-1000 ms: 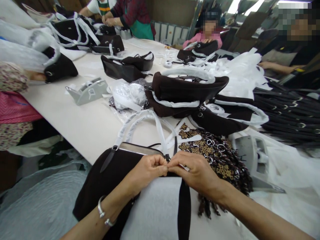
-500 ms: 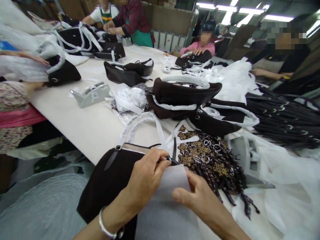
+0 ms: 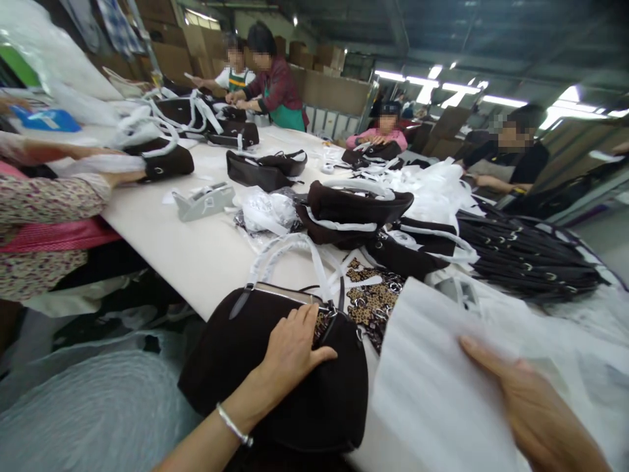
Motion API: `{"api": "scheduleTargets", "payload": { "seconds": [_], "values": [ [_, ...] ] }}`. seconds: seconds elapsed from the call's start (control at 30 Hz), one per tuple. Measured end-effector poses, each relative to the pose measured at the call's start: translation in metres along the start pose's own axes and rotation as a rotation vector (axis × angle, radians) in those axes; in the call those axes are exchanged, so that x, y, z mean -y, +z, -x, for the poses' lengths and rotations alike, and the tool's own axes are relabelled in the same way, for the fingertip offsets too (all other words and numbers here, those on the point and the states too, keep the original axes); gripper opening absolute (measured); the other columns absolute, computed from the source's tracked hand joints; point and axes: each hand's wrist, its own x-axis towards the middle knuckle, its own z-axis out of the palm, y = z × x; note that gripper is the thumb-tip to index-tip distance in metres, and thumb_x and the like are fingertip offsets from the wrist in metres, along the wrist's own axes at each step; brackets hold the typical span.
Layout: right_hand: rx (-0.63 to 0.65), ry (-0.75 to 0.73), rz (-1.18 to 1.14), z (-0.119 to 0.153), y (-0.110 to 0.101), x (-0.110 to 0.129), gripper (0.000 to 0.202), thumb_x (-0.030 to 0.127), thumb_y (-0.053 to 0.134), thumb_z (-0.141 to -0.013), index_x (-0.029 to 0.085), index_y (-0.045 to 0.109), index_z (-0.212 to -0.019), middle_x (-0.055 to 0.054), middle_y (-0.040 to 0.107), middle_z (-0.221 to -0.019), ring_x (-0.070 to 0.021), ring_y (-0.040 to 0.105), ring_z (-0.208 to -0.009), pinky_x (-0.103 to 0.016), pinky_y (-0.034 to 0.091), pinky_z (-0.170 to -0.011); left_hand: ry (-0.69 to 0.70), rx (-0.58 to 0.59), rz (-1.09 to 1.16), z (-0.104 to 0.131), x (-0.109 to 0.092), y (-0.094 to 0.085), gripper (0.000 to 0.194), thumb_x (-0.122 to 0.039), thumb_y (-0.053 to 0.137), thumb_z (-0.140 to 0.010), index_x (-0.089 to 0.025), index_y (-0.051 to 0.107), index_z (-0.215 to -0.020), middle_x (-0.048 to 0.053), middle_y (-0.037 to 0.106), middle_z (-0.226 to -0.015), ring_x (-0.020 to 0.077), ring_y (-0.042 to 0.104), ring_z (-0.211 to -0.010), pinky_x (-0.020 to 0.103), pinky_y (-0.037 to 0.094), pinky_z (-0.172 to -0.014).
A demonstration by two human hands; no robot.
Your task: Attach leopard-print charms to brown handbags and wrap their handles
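A dark brown handbag (image 3: 236, 360) stands before me at the table's edge, its white-wrapped handles (image 3: 263, 255) arching upward. My left hand (image 3: 293, 344) lies on the bag's upper front, fingers stretched and thumb apart, near the zipper end. A small patterned piece with a metal clip (image 3: 322, 321) shows beside its fingertips. To the right, my right hand (image 3: 533, 400) grips a thin white sheet (image 3: 432, 367) by its right side, apart from the bag. Its fingers behind the sheet are hidden. Behind the sheet's left edge lie leopard-print tags with rings (image 3: 366, 295), partly covered.
More dark handbags (image 3: 354, 203) are piled further back on the white table (image 3: 171, 255). Tape dispensers (image 3: 206, 202) stand left and right. Black straps (image 3: 531, 255) heap at the right. A roll of bubble wrap (image 3: 98, 413) lies below left. Co-workers stand around the table.
My right hand has carried the white sheet off the bag's front, to the right. My left hand has let go near the zipper end and spread on the bag. The view has tilted up.
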Motion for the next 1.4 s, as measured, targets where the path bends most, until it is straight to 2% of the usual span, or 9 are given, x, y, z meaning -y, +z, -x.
{"api": "scheduleTargets", "payload": {
  "seconds": [0.07, 0.17, 0.4, 0.57, 0.77, 0.87, 1.1, 1.27, 1.4],
  "values": [
    [0.144, 0.079, -0.032, 0.010, 0.012, -0.023, 0.050, 0.038, 0.083, -0.062, 0.018, 0.072, -0.106, -0.016, 0.077, -0.086, -0.0357, 0.073, -0.071, -0.048, 0.061, -0.067, 0.001, -0.022, -0.019, -0.004, -0.006, 0.004, 0.078, -0.055, 0.072, -0.075, -0.015, 0.046, -0.136, 0.016, 0.054, -0.135, 0.0335, 0.051, -0.118, 0.040, 0.042, -0.095],
    [0.337, 0.199, -0.137, 0.027, 0.030, -0.062, 0.042, 0.031, 0.083, -0.062, 0.016, 0.070, -0.100, -0.014, 0.077, -0.089, -0.0330, 0.073, -0.075, -0.047, 0.060, -0.073, 0.000, 0.017, -0.026, -0.013, -0.005, 0.002, 0.053, -0.053, 0.068, -0.077, -0.017, 0.062, -0.115, 0.015, 0.063, -0.116, 0.0329, 0.054, -0.111, 0.040, 0.042, -0.093],
    [0.507, 0.326, -0.328, 0.054, 0.058, -0.121, 0.026, 0.016, 0.074, -0.065, 0.015, 0.067, -0.090, -0.010, 0.076, -0.080, -0.0264, 0.073, -0.074, -0.043, 0.057, -0.081, -0.130, 0.150, 0.246, -0.025, 0.004, 0.001, 0.029, -0.037, 0.070, -0.071, -0.020, 0.061, -0.092, 0.005, 0.067, -0.086, 0.0249, 0.064, -0.085, 0.031, 0.043, -0.075],
    [0.578, 0.291, -0.429, 0.062, 0.069, -0.119, 0.018, 0.015, 0.070, -0.071, 0.011, 0.068, -0.089, -0.010, 0.074, -0.072, -0.0259, 0.073, -0.075, -0.042, 0.056, -0.084, -0.136, 0.192, 0.366, -0.031, 0.007, -0.007, 0.021, -0.025, 0.063, -0.073, -0.018, 0.053, -0.090, -0.001, 0.063, -0.073, 0.0175, 0.063, -0.070, 0.025, 0.044, -0.061],
    [0.596, 0.365, -0.470, 0.063, 0.107, -0.121, 0.025, 0.012, 0.058, -0.080, 0.007, 0.065, -0.103, -0.013, 0.074, -0.075, -0.0248, 0.072, -0.071, -0.044, 0.055, -0.082, -0.133, 0.342, 0.493, -0.057, 0.006, -0.043, 0.042, -0.021, 0.058, -0.077, -0.016, 0.042, -0.115, 0.004, 0.068, -0.084, 0.0157, 0.068, -0.060, 0.023, 0.050, -0.050],
    [0.565, 0.394, -0.586, 0.058, 0.127, -0.119, 0.025, 0.017, 0.048, -0.089, 0.007, 0.063, -0.107, -0.015, 0.074, -0.079, -0.0257, 0.073, -0.076, -0.046, 0.055, -0.082, -0.108, 0.389, 0.437, -0.072, 0.001, -0.062, 0.051, -0.019, 0.063, -0.071, -0.015, 0.045, -0.119, 0.001, 0.067, -0.071, 0.0167, 0.065, -0.050, 0.022, 0.045, -0.042],
    [0.462, 0.327, -0.813, 0.029, 0.162, -0.097, 0.024, 0.021, 0.043, -0.097, 0.009, 0.063, -0.098, -0.012, 0.073, -0.076, -0.0234, 0.072, -0.077, -0.039, 0.057, -0.079, -0.043, 0.509, 0.298, -0.101, -0.020, -0.100, 0.011, -0.014, 0.067, -0.056, -0.016, 0.065, -0.066, -0.004, 0.055, -0.040, 0.0109, 0.047, -0.032, 0.019, 0.026, -0.033],
    [0.456, 0.302, -0.896, 0.000, 0.186, -0.098, 0.034, 0.025, 0.036, -0.100, 0.010, 0.064, -0.090, -0.012, 0.073, -0.077, -0.0206, 0.071, -0.070, -0.035, 0.057, -0.074, -0.142, 0.541, 0.423, -0.087, -0.015, -0.096, 0.014, -0.027, 0.064, -0.065, -0.013, 0.063, -0.065, 0.001, 0.061, -0.051, 0.0072, 0.042, -0.035, 0.019, 0.027, -0.035],
    [0.556, 0.241, -0.814, -0.022, 0.192, -0.117, 0.039, 0.029, 0.034, -0.101, 0.012, 0.063, -0.081, -0.009, 0.069, -0.064, -0.0192, 0.065, -0.054, -0.036, 0.056, -0.063, -0.288, 0.518, 0.580, -0.041, 0.005, -0.069, 0.036, -0.040, 0.056, -0.076, -0.012, 0.060, -0.097, 0.006, 0.069, -0.076, 0.0049, 0.043, -0.038, 0.017, 0.029, -0.035]
  ]
}}
